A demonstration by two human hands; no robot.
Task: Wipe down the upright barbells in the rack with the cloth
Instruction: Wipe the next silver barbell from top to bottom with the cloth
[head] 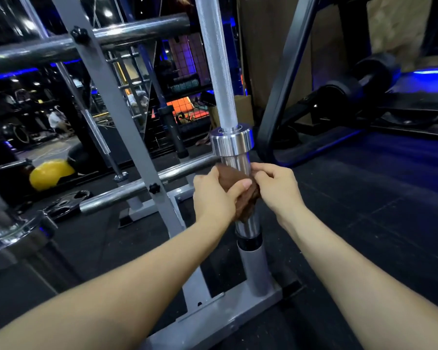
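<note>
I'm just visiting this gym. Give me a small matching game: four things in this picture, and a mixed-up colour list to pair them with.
Things:
1. cloth
2. ball
3. upright barbell
4. floor

Colours:
A. yellow
B. black
C. brown
D. shiny silver

Pairs: 1-C, 2-A, 3-D, 4-B
</note>
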